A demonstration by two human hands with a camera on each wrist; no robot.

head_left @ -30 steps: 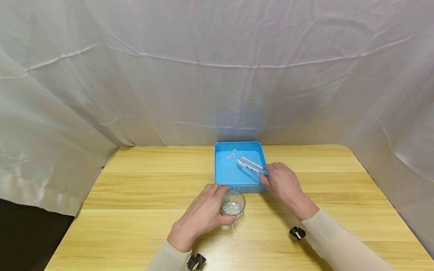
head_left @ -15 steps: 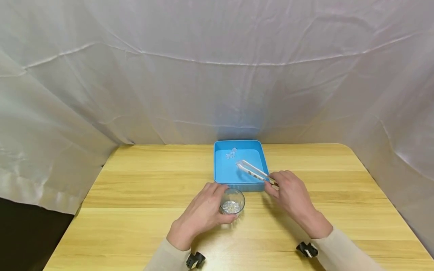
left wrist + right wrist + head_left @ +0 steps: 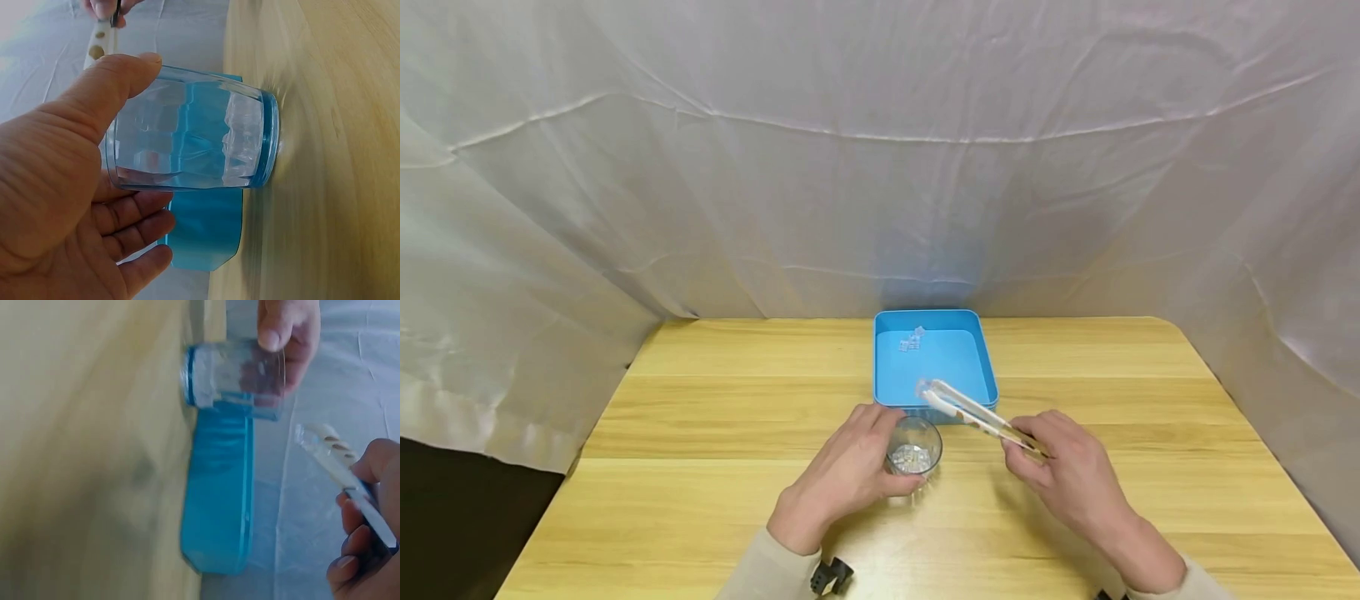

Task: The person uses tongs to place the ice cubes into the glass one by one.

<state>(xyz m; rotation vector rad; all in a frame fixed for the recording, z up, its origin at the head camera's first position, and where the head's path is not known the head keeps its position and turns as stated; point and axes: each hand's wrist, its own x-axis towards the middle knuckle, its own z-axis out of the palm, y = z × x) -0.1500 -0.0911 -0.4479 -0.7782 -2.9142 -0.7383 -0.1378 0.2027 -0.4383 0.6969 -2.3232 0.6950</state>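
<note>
"What is the right hand (image 3: 1071, 475) doing at your end?"

"I see its thumb and fingers pinching the tongs (image 3: 973, 414). The tips lie forward and left of that hand, raised higher than the glass (image 3: 194, 134), with a small clear piece (image 3: 300, 435) at their ends; I can't make out its shape."

"And the left hand (image 3: 842, 477)?"

"Its thumb and fingers hold that glass around the upper part, to the left of the right hand. The glass stands on the wooden table (image 3: 685, 467), with clear cubes (image 3: 912, 457) in its bottom."

"What do you get farther out from the grips?"

"Just past the glass, ahead of both hands, I have the blue tray (image 3: 934, 367). A few loose cubes (image 3: 912, 340) lie close together in its far left part. A pale curtain (image 3: 865, 192) hangs beyond the tray."
</note>
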